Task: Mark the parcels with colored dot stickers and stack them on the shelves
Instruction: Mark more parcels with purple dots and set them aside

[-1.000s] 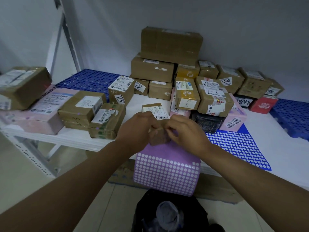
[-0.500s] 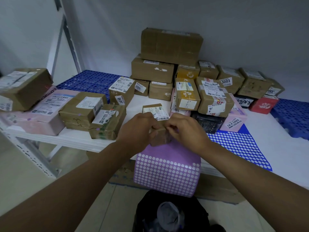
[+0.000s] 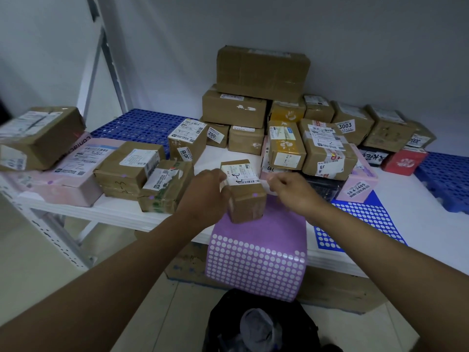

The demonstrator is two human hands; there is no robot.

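Note:
My left hand [image 3: 203,196] grips a small brown parcel [image 3: 247,208] by its left side, just above the shelf's front edge. A purple dot sticker [image 3: 255,195] sits on the parcel's upper face. To the parcel's right, my right hand [image 3: 291,195] hovers apart from it, fingers loosely curled with nothing visible in them. A purple sticker sheet [image 3: 256,260] hangs over the shelf edge below the parcel. On the shelf to the right lies a blue sticker sheet [image 3: 360,224].
A labelled small box [image 3: 239,171] stands right behind the held parcel. Several parcels are piled at the back [image 3: 262,69]. At the left, two brown boxes [image 3: 127,171] [image 3: 165,186] carry purple dots. White shelf board [image 3: 101,212], blue grids [image 3: 142,125], black bag on the floor [image 3: 261,323].
My right hand has drawn away to the right from the parcel, where it was pressing before. A purple dot now shows on the parcel. My left hand keeps its grip.

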